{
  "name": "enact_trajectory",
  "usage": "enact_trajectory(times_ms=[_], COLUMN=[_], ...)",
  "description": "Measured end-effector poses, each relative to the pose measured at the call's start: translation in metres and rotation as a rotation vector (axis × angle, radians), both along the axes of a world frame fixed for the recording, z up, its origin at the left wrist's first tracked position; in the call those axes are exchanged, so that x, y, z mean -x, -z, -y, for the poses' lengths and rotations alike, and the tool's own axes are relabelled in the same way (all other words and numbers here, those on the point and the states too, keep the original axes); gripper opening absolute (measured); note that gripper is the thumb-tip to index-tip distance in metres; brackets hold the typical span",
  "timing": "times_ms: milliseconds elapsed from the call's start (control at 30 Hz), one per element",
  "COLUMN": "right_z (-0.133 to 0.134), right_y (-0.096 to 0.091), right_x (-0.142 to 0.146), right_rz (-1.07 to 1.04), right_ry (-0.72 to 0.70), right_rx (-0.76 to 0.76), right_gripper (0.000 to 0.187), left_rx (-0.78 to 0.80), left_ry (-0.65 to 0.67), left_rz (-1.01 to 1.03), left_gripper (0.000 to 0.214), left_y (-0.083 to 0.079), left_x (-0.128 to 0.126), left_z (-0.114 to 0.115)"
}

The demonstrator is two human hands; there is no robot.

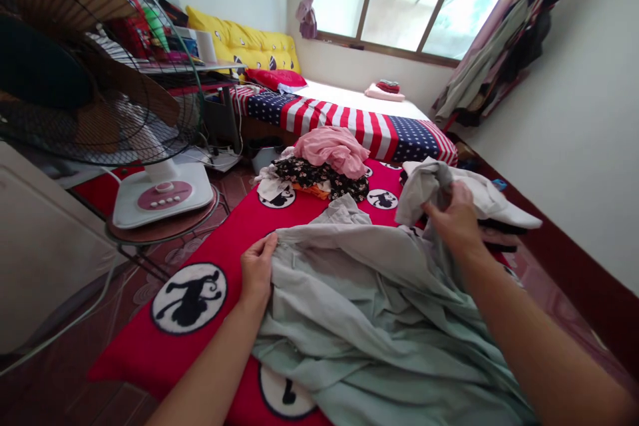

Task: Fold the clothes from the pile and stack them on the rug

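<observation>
A large pale grey-green garment (369, 306) lies rumpled across the red blanket (214, 246) in front of me. My left hand (258, 271) pinches its upper left corner between thumb and fingers. On the right, my right hand (454, 216) grips a bunched, lifted part of the same cloth, near a stack of folded clothes (499, 203). Whether the garment is a shirt or a dress I cannot tell. Beyond it sits a heap of loose clothes, with a pink garment (334, 150) on top and a black floral one (304, 172) below.
At the left a standing fan (162, 196) rests on a round stool (164, 229), close to the blanket. A bed with a flag-patterned cover (344, 121) stands under the window. More clothes (492, 60) hang along the right wall.
</observation>
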State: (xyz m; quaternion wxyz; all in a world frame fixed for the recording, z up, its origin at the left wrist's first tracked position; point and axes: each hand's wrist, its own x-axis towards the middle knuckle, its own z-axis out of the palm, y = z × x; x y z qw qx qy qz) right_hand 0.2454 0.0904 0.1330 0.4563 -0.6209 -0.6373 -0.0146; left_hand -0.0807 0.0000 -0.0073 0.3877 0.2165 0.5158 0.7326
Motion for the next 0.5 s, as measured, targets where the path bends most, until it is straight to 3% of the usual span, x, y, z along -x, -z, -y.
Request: enact_trajectory(times_ms=[67,100,200,267,400,500], right_z=[0.017,0.029,0.07,0.089,0.109,0.119], right_y=[0.024,0.039,0.079,0.094,0.09,0.076], right_x=[0.017,0.027,0.05,0.061,0.088,0.121], right_rz=[0.024,0.014,0.014,0.098,0.03,-0.118], right_ry=[-0.072,-0.143,-0.456,-0.605,-0.516,-0.633], right_rx=[-0.011,-0.007,0.17,0.278,0.116,0.268], right_gripper=[0.068,0.065,0.023,0.012,0.014,0.016], left_rx=[0.023,0.028,0.04,0.052,0.06,0.05], left_ry=[0.067,0.101,0.181,0.25,0.397,0.493], left_rz=[0.013,0.023,0.098,0.148,0.152,0.124], left_gripper=[0.037,0.038,0.041,0.041,0.034,0.029], left_y=[-0.003,-0.005,-0.011,-0.017,-0.033,-0.045], left_x=[0.0,0.0,0.002,0.004,0.005,0.002], left_z=[-0.003,-0.004,-0.001,0.003,0.016,0.026])
